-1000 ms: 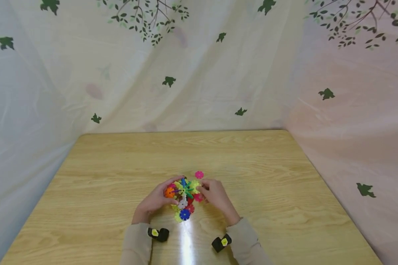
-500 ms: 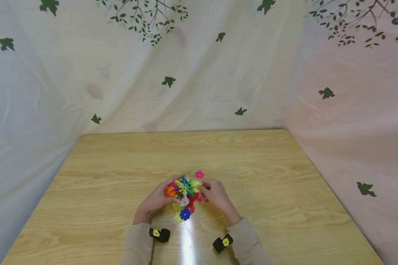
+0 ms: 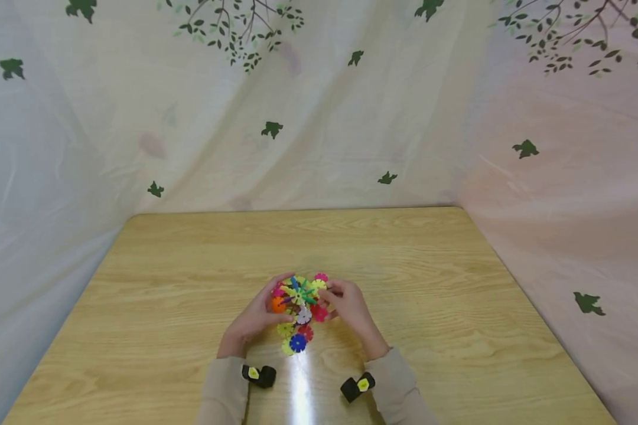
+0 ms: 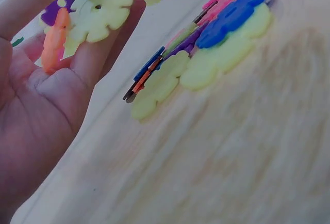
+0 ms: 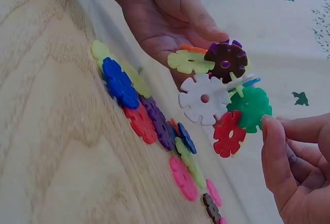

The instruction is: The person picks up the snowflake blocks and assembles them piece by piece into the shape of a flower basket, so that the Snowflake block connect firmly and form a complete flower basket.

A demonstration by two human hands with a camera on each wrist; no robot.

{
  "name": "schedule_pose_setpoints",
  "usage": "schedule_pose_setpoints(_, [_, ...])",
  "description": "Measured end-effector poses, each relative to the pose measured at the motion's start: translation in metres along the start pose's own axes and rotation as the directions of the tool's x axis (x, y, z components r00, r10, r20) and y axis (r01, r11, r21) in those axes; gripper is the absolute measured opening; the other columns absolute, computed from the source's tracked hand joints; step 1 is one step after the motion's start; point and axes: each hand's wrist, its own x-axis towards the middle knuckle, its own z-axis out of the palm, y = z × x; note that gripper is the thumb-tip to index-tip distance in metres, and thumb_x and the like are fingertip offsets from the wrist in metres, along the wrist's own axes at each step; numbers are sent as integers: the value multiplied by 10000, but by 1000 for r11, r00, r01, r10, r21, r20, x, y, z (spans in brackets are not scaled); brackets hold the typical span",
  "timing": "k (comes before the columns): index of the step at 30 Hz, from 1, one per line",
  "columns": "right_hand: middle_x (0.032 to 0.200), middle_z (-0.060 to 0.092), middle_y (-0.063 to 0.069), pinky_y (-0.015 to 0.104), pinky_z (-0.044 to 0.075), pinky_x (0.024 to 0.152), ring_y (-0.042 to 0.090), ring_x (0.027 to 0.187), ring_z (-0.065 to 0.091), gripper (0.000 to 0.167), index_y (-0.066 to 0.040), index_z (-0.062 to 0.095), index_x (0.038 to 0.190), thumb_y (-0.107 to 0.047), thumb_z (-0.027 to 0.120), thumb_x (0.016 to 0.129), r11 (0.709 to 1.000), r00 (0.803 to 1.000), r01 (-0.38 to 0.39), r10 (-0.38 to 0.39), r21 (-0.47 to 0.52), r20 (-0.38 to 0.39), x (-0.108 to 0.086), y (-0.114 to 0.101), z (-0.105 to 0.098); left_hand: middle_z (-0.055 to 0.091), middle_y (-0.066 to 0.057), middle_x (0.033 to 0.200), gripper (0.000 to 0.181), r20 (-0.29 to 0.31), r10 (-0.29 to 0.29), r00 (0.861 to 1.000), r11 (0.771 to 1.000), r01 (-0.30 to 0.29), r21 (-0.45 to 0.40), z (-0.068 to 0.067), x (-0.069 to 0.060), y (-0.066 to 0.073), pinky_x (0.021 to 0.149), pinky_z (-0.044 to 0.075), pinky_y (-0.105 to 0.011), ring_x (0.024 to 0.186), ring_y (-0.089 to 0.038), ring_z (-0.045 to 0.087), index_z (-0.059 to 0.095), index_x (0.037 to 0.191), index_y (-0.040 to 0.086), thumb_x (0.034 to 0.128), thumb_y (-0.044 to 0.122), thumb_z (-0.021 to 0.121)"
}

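A cluster of interlocked flower-shaped discs [image 3: 300, 295] is held up between both hands, above the table. My left hand [image 3: 257, 316] grips its left side, fingers behind and thumb in front; the left wrist view shows an orange disc [image 4: 54, 41] and a pale yellow disc [image 4: 100, 11] in that hand. My right hand [image 3: 351, 310] pinches the cluster's right edge, thumb and forefinger at a green disc [image 5: 250, 109] in the right wrist view. White [image 5: 203, 99] and red [image 5: 229, 133] discs stick out near it. Fingertips behind the cluster are partly hidden.
Loose discs lie on the wooden table [image 3: 430, 283] below the cluster, among them a blue one [image 3: 298, 342], a red one [image 5: 140, 123] and a pink one [image 5: 182, 178]. A patterned curtain [image 3: 319, 106] stands behind the table.
Both hands have moved slightly up and to the right with the cluster, which now partly covers the far pink disc. More loose discs show below it.
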Motion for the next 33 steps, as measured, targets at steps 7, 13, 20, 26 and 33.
schedule_pose_setpoints(7, [771, 667, 155, 302, 592, 519, 133, 645, 620, 171, 89, 638, 983, -73, 596, 946, 999, 1000, -2, 3, 44, -14, 3, -1, -6, 104, -173, 1614, 904, 67, 47, 997, 995, -40, -96, -1, 1, -2, 927, 542, -235, 1275, -160, 462, 173, 1539, 60, 824, 16, 725])
schedule_pose_setpoints(13, [780, 654, 156, 284, 588, 521, 101, 615, 577, 193, 84, 652, 1006, -94, 603, 948, 1000, 1000, -5, 5, 2, -2, 6, -2, -9, 86, -232, 1605, 879, 120, 103, 987, 988, -88, -130, -1, 3, -4, 975, 518, -251, 1347, -154, 405, 182, 1518, -20, 823, 6, 719])
schedule_pose_setpoints(20, [757, 619, 128, 262, 576, 519, 112, 569, 562, 206, 46, 675, 1004, -139, 598, 958, 999, 1000, -10, 11, -47, 27, 10, -6, -8, 53, -225, 1606, 826, 230, 156, 961, 978, -118, -170, 0, 5, -5, 988, 522, -294, 1314, -118, 455, 172, 1523, 7, 858, -53, 660])
schedule_pose_setpoints(26, [707, 563, 48, 245, 565, 514, 106, 537, 543, 196, 13, 682, 962, -164, 598, 962, 997, 998, 3, 2, -77, 60, 14, -9, -7, 209, -251, 1543, 833, 248, 131, 960, 983, -92, -162, 0, 3, -2, 978, 530, -295, 1260, -111, 506, 195, 1534, 65, 857, -46, 666])
schedule_pose_setpoints(33, [715, 579, 34, 240, 561, 511, 88, 530, 539, 203, 10, 692, 962, -171, 601, 961, 995, 996, 32, -23, -97, 88, 15, -13, -6, 225, -275, 1520, 865, 230, 82, 970, 991, -55, -122, 1, 1, 0, 953, 548, -339, 1220, -182, 536, 200, 1526, 60, 832, -2, 714])
